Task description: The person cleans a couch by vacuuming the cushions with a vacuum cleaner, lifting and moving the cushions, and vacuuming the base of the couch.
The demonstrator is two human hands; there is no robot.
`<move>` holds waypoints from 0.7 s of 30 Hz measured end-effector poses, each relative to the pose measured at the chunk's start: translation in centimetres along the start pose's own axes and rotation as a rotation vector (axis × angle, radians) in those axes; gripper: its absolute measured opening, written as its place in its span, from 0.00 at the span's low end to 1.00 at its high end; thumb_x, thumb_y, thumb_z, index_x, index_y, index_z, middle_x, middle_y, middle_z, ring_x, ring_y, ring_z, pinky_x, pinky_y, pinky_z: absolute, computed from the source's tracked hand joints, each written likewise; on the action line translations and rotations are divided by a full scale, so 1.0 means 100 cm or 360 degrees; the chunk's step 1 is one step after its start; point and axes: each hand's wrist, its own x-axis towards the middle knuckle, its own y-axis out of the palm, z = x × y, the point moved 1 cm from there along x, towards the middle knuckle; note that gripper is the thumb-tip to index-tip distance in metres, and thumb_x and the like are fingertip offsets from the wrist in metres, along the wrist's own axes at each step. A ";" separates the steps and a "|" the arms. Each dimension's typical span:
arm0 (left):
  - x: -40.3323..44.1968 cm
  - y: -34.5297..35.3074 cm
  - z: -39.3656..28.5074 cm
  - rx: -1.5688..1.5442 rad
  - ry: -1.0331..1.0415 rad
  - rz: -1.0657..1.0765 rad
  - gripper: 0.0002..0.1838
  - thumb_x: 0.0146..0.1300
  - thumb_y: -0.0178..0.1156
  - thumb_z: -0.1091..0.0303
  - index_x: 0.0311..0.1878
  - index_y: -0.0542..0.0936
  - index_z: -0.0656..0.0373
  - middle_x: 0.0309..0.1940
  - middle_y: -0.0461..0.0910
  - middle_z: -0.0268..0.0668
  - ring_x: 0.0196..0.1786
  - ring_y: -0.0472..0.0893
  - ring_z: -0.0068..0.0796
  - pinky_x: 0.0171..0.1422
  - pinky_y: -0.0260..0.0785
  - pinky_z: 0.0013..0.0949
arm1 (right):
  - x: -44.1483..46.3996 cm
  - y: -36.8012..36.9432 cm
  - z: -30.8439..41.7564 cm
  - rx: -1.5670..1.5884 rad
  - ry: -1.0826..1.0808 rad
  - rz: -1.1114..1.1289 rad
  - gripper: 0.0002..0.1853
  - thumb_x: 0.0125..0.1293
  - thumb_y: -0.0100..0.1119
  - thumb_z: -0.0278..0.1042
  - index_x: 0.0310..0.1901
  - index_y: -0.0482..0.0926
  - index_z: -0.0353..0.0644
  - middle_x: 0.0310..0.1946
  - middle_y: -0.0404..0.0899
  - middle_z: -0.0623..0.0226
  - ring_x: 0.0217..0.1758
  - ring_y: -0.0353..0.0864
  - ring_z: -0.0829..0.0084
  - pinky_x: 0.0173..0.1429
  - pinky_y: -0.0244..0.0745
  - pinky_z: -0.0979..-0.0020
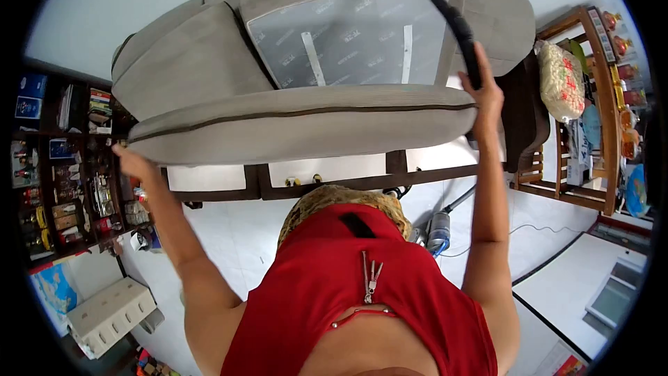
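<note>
A long grey sofa cushion [306, 129] with a dark zip along its edge is lifted on its side above the front of the grey sofa [181, 63]. My left hand [136, 163] grips its left end, fingers partly hidden. At the right end, my right hand [487, 94] is closed round a black vacuum hose [445, 10] and presses against the cushion; how far its fingers also hold the cushion I cannot tell. The hose rises toward the backrest. Behind the cushion, grey printed lining [355, 38] with two white strips shows.
A vacuum cleaner body [438, 226] stands on the white floor by my right side, with a cord [536, 228] trailing right. Dark shelves [76, 139] full of small goods line the left. A wooden rack [605, 97] with a packed bag [561, 82] stands right.
</note>
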 end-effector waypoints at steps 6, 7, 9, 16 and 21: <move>0.162 -0.091 -0.031 0.0776 0.0427 -0.0548 0.43 0.77 0.37 0.39 0.40 0.84 0.77 0.41 0.84 0.63 0.43 0.85 0.60 0.47 0.76 0.55 | -0.029 0.135 0.070 0.0097 -0.0148 0.0136 0.41 0.60 0.68 0.31 0.72 0.66 0.80 0.40 0.84 0.61 0.37 0.87 0.57 0.42 0.82 0.60; 0.152 -0.097 -0.043 0.0719 0.0459 -0.0606 0.42 0.78 0.38 0.41 0.41 0.84 0.77 0.42 0.84 0.63 0.43 0.85 0.59 0.46 0.77 0.55 | -0.033 0.157 0.080 -0.0039 -0.0173 0.0262 0.39 0.61 0.66 0.33 0.72 0.66 0.82 0.31 0.83 0.60 0.31 0.85 0.56 0.36 0.82 0.59; 0.157 -0.065 -0.029 0.0605 0.0590 -0.0597 0.36 0.76 0.42 0.41 0.48 0.82 0.73 0.46 0.83 0.62 0.47 0.83 0.59 0.50 0.75 0.55 | -0.030 0.178 0.108 -0.0228 -0.0465 0.0249 0.37 0.61 0.64 0.37 0.71 0.66 0.83 0.22 0.73 0.64 0.20 0.80 0.59 0.25 0.78 0.59; -0.009 0.072 0.104 0.0343 0.0513 0.0824 0.48 0.69 0.57 0.39 0.80 0.51 0.59 0.81 0.43 0.52 0.82 0.47 0.50 0.83 0.45 0.49 | -0.020 0.150 0.102 -0.0310 -0.0625 0.0114 0.39 0.59 0.67 0.38 0.71 0.66 0.84 0.22 0.74 0.66 0.17 0.79 0.63 0.22 0.77 0.61; -0.057 0.129 0.127 0.0468 0.0085 0.1276 0.52 0.67 0.60 0.39 0.81 0.47 0.60 0.82 0.42 0.48 0.83 0.45 0.47 0.83 0.44 0.47 | -0.008 0.085 0.071 -0.0643 -0.0596 0.0017 0.39 0.58 0.69 0.39 0.70 0.67 0.86 0.22 0.73 0.68 0.19 0.79 0.64 0.22 0.76 0.61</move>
